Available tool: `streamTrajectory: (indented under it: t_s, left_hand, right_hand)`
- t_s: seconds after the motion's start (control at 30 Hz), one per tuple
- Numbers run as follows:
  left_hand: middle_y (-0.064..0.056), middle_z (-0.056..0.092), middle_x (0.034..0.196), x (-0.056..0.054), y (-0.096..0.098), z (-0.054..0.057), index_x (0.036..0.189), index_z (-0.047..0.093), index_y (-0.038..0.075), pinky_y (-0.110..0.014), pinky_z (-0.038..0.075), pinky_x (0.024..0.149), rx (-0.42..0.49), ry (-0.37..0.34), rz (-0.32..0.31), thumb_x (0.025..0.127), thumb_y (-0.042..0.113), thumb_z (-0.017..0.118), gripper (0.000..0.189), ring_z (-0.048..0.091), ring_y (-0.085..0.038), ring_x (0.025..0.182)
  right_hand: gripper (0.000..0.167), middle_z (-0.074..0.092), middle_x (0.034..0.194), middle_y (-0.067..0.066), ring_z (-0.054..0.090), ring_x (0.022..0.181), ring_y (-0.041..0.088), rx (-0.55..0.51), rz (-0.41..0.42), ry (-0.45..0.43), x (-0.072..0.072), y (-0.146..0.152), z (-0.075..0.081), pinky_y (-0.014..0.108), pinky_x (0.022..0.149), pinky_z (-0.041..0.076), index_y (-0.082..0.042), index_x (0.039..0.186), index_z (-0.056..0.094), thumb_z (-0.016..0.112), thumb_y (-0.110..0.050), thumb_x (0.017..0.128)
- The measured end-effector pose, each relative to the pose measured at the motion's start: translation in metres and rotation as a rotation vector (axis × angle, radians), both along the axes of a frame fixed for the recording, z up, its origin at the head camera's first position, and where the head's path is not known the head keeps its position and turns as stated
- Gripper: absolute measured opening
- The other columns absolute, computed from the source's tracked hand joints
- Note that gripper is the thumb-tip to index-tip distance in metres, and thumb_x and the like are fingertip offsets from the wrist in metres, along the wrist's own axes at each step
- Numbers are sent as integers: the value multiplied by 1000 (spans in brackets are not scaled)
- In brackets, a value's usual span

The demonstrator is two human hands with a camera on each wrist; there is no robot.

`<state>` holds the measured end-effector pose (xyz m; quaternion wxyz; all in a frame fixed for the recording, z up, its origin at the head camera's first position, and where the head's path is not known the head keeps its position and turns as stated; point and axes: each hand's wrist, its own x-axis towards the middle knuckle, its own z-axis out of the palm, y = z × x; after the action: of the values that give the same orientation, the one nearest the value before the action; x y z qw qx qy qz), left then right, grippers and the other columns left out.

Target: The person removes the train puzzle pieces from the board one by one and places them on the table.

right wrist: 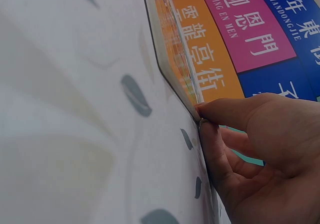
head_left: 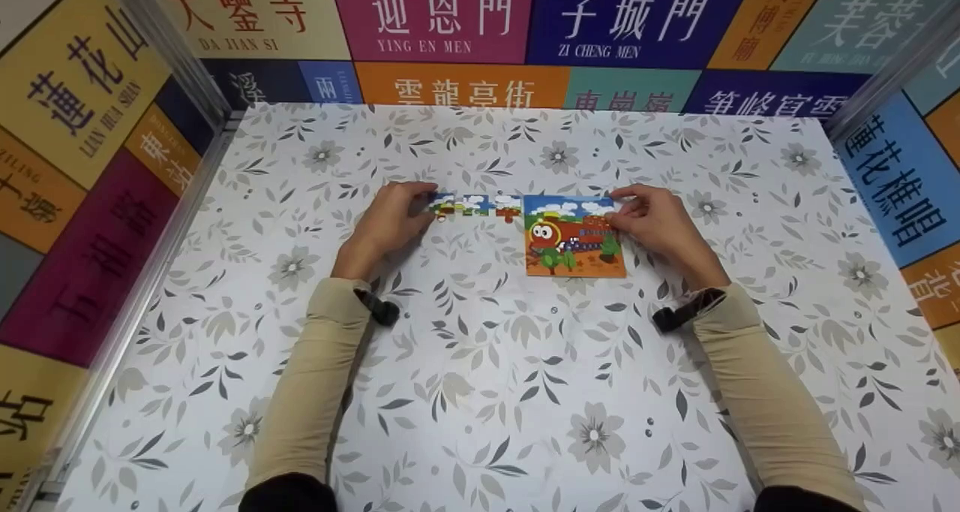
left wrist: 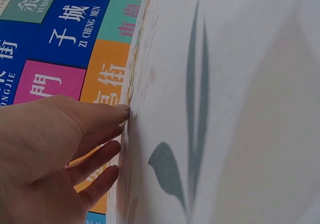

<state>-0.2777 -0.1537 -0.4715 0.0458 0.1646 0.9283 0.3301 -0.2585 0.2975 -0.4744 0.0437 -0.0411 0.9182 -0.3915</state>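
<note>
A square picture board [head_left: 576,238] with a cartoon red train lies on the patterned tabletop. My right hand [head_left: 651,215] pinches its right edge near the upper corner; the right wrist view shows thumb and finger [right wrist: 220,113] meeting at the board's pale edge [right wrist: 172,79]. Left of the board, jigsaw pieces [head_left: 472,205] with sky and clouds form a short row, one piece [head_left: 506,207] lying close beside the board. At the row's left end, my left hand [head_left: 390,215] holds a small piece [head_left: 443,206] between thumb and fingers. The left wrist view shows fingertips [left wrist: 117,113] low at the tabletop.
A white tabletop [head_left: 480,377] with grey leaves and flowers spreads around both hands. Colourful panels with large lettering [head_left: 442,16] stand along the back and both sides, with a metal rail [head_left: 127,332] at the left edge.
</note>
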Motion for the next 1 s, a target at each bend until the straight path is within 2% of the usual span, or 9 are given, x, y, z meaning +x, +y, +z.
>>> streamTrajectory:
  t_s: [0.17, 0.43, 0.67, 0.87, 1.0]
  left_hand:
    - [-17, 63, 153, 0, 0, 2, 153, 60, 4, -49, 39, 127, 9, 6, -3, 103, 14, 74, 53, 55, -33, 147]
    - [-14, 63, 152, 0, -2, 4, 156, 58, 6, -49, 42, 125, 2, -16, 12, 104, 18, 73, 56, 56, -32, 144]
    - [-15, 66, 149, -1, 0, 7, 151, 62, 3, -49, 49, 117, 83, 57, 8, 105, 17, 70, 49, 63, -33, 135]
    - [-15, 69, 146, 5, 20, 10, 149, 65, 4, -45, 46, 121, 69, 142, -27, 105, 18, 70, 46, 63, -32, 137]
    - [-14, 69, 147, 10, 35, 13, 148, 65, 5, -43, 46, 122, 87, 161, -67, 105, 17, 70, 46, 62, -31, 138]
  right_hand:
    - [45, 75, 105, 9, 66, 85, 6, -2, 1, 5, 0, 0, 0, 18, 73, 51, -10, 142, 70, 79, -26, 101]
    - [48, 74, 108, 10, 67, 88, 7, -13, -3, -23, 1, -1, 1, 19, 75, 51, -11, 144, 68, 79, -30, 101]
    - [48, 75, 108, 10, 68, 88, 8, -8, -7, -22, 1, -1, 3, 19, 75, 52, -11, 143, 68, 79, -30, 101]
    - [48, 75, 109, 11, 67, 87, 6, 16, -4, -17, 0, -2, 3, 18, 75, 51, -11, 144, 68, 79, -29, 101]
    - [47, 75, 110, 11, 67, 87, 6, 16, -6, -24, 0, -2, 3, 18, 74, 51, -11, 145, 68, 78, -30, 102]
